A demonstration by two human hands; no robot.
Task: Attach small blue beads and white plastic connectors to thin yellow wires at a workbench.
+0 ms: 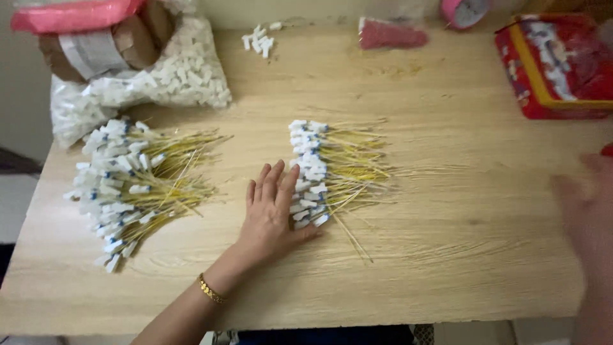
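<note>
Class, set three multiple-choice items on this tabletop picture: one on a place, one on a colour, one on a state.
1. Where is the clear plastic bag of small white pieces?
A. far left of the wooden table
B. near right corner
C. on the floor

2. What colour are the thin wires of the bundle with white end caps?
A. green
B. yellow
C. black

3. How is the left hand?
A. clenched in a fist
B. lifted clear
C. flat, fingers spread

Key: 1 A, it lies at the far left; 2 B, the strands are yellow; 3 C, the palm lies flat against the caps. The right hand is blurred.
</note>
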